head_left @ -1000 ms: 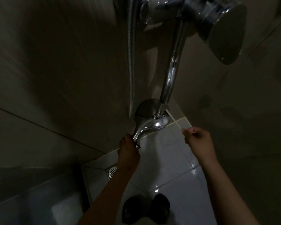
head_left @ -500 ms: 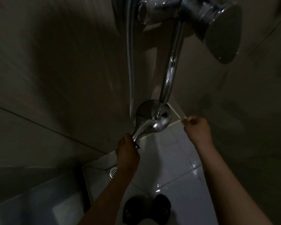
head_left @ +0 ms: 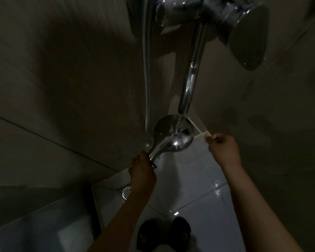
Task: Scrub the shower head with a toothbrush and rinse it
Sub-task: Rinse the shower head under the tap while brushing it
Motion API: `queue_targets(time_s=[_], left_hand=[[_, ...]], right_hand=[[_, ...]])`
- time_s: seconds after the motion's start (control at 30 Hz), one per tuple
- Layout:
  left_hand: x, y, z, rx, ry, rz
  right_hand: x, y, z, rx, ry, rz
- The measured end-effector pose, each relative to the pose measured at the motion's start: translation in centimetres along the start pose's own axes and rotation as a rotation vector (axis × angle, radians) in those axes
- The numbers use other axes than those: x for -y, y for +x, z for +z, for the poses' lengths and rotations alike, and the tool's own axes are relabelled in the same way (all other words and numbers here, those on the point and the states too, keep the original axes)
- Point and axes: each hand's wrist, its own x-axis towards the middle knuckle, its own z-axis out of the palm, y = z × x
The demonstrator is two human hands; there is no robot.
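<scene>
left hand [head_left: 143, 172]: grip holding shower head [head_left: 173, 135] handle | right hand [head_left: 224, 150]: grip holding toothbrush [head_left: 201, 135]

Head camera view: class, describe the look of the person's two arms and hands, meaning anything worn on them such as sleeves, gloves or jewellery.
Both forearms are bare up to the frame's lower edge; no sleeves show. The left hand and the right hand wear no gloves. No watch, bracelet or ring can be made out, though the dim light hides fine detail.
</scene>
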Motion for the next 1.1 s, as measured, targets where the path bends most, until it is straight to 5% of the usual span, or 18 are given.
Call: queue_targets(time_s=[0.3,0.8,1.1], left_hand=[[-0.3,-0.4,0.5,-0.006,-0.086,0.014],[-2.3,0.1,1.5,0.273,-0.348,-0.017],[-3.5,0.4,0.2,0.758,-1.293,-0.484]], right_hand=[[-0.2,-0.1,-0.8,-0.048,0.073,0.019],[-0.4,-3.8,-1.1,0.003,0.043,-0.110],[0.0,-4.2,-2.6,-0.030,0.125,-0.161]])
